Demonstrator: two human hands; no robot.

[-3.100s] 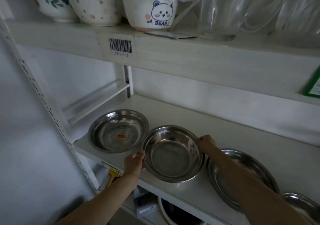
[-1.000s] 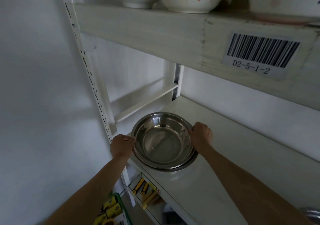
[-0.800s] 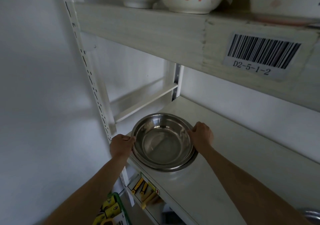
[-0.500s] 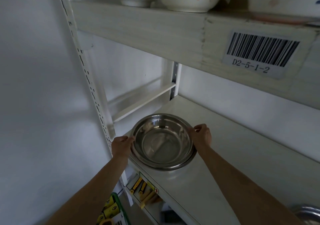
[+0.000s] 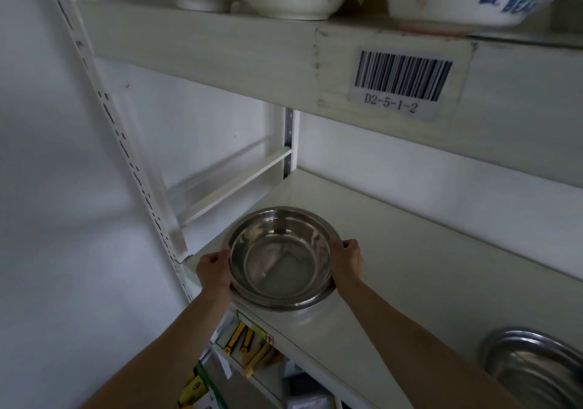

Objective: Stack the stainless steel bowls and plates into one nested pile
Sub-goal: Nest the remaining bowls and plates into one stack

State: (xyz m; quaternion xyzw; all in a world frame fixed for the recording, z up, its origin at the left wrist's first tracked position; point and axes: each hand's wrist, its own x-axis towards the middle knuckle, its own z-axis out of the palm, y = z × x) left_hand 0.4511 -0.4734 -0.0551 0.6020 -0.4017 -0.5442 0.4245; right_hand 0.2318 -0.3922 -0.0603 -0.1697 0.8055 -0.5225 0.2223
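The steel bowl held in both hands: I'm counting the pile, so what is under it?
Under the steel bowl a wider steel plate's rim shows. The bowl hides the plate's middle and anything beneath.

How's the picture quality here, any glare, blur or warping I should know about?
Head view: dim, soft light; pale glare streaks inside the steel bowl held between the left hand and right hand; wide-angle bending along the perforated upright; the steel dish at lower right is cut off and soft; barcode label stays readable.
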